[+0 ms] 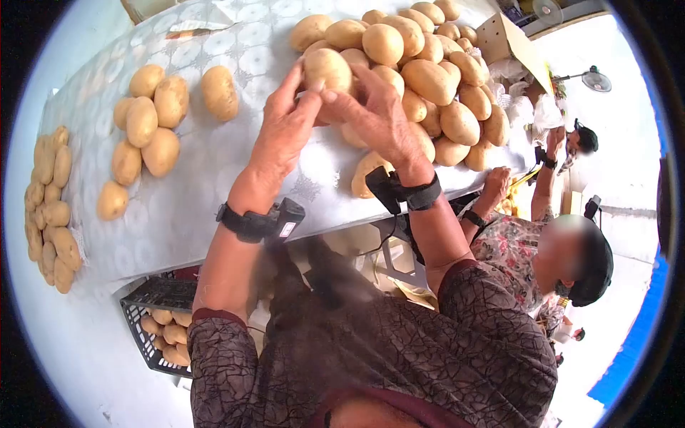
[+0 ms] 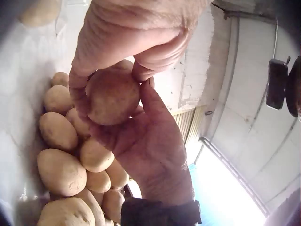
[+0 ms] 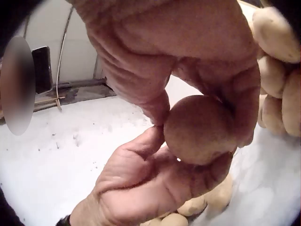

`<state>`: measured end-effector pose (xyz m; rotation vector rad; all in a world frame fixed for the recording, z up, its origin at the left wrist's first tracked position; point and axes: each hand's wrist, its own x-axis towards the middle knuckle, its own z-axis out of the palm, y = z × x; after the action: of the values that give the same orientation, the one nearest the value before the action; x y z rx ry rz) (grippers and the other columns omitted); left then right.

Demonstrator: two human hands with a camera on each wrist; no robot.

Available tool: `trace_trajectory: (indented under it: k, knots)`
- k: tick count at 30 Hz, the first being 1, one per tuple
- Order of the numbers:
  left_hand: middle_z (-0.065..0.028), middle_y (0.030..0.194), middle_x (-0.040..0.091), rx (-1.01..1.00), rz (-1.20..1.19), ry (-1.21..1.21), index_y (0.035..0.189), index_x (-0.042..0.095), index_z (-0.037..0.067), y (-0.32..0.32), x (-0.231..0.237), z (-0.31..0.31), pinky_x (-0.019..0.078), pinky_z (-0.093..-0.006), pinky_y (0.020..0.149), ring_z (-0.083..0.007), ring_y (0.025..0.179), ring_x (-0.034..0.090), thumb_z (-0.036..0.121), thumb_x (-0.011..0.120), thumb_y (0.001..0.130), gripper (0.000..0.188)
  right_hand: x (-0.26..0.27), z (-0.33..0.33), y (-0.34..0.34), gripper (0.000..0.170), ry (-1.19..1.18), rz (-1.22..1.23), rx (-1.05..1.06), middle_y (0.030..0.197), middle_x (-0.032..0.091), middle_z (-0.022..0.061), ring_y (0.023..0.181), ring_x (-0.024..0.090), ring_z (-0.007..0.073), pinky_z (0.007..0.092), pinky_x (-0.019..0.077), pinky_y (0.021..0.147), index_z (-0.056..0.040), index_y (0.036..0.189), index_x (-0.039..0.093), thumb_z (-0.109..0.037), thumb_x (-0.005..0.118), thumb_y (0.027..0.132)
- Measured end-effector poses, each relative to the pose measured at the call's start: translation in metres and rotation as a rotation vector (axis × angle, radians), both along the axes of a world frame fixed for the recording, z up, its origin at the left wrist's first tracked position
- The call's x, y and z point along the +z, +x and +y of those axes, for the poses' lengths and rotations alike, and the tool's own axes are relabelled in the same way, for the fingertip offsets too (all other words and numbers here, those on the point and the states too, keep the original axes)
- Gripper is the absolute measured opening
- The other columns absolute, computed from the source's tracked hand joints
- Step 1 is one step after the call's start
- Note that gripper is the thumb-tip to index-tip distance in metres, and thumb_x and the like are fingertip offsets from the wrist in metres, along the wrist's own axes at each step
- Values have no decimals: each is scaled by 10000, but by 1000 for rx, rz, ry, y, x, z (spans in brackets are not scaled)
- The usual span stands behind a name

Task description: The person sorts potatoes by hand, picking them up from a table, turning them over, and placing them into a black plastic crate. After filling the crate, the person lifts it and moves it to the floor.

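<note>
A round, pale brown potato (image 1: 327, 70) is held up between both hands over the table, beside a heap of potatoes. My left hand (image 1: 284, 123) curls round its left side, and my right hand (image 1: 379, 114) grips it from the right. The thumbs meet at its near side. From the left wrist view, the potato (image 2: 113, 99) sits between the fingers of the two hands, partly covered by them. In the right wrist view, fingers wrap the potato (image 3: 200, 129) from above and below.
The large heap of potatoes (image 1: 428, 78) lies right of the hands. A smaller group (image 1: 143, 121), a lone potato (image 1: 219, 93) and another pile (image 1: 53, 207) lie leftward on the patterned tablecloth (image 1: 214, 171). Below stands a black crate (image 1: 139, 321) of potatoes. Another person (image 1: 510, 242) works at right.
</note>
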<state>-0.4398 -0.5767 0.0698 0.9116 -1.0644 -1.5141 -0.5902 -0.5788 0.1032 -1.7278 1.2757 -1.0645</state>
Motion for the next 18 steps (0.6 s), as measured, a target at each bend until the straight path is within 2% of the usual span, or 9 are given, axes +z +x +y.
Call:
trace_trajectory:
  k: [3,7,8,9,11,12,13,15,18]
  knots:
    - [-106,1224,554,-34,-52,-46,1436,328,-7,-24,13,-12,551,-322,857,-178,1035,599,240,486,1002,524,12,-2,-18,460,1,-170,-48,934,646,95,827,600,125,273,516,711,47,1132,548,-279,712,852]
    - [-117,1248,549,-83,-30,-163,1422,389,33,-54,26,-30,513,-317,905,-184,1091,571,318,431,1018,497,16,-15,-40,434,-110,-152,-203,933,657,104,860,627,135,286,527,723,67,1165,520,-190,684,857]
    - [-107,1236,554,-75,-108,-220,1419,400,39,-58,30,-34,500,-298,908,-170,1070,573,317,441,1015,492,21,-12,-41,471,-125,-154,-243,943,665,160,862,653,194,322,533,730,75,1206,486,-161,676,846]
    - [-97,1225,560,-67,-187,-276,1416,411,46,-63,32,-38,487,-278,910,-156,1048,576,316,450,1011,488,21,-13,-43,471,-127,-154,-248,943,665,160,862,653,194,322,533,730,75,1206,486,-161,676,846]
    - [-110,1156,590,-60,-85,-261,1392,433,21,-73,29,-42,467,-258,917,-139,1000,577,277,489,996,476,17,-15,-47,515,-261,215,-416,980,654,235,885,671,282,353,534,742,75,1251,453,-141,666,835]
    - [-120,1110,599,-53,-224,-324,1379,446,12,-74,37,-38,466,-262,918,-138,982,577,253,509,986,465,10,-18,-53,555,-308,114,-382,993,639,277,899,664,363,396,525,774,75,1269,439,-178,665,831]
    - [-130,1064,609,-45,-361,-386,1366,459,4,-76,41,-36,465,-267,918,-136,963,576,229,529,976,455,3,-19,-58,555,-307,113,-384,993,639,277,899,664,363,396,525,774,75,1269,439,-178,665,831]
    - [-167,1076,623,-36,-336,-413,1339,479,-15,-85,24,-42,454,-291,944,-178,1006,594,194,544,963,435,-7,-20,-64,612,-375,330,-514,949,649,265,866,656,390,437,513,787,83,1287,416,-246,668,836]
    - [-249,1238,562,-5,-334,-585,1295,487,-60,-94,10,-50,444,-374,976,-352,1142,561,209,550,937,453,3,-22,-56,652,-279,402,-644,943,644,267,853,642,417,464,501,769,82,1266,424,-351,665,841]
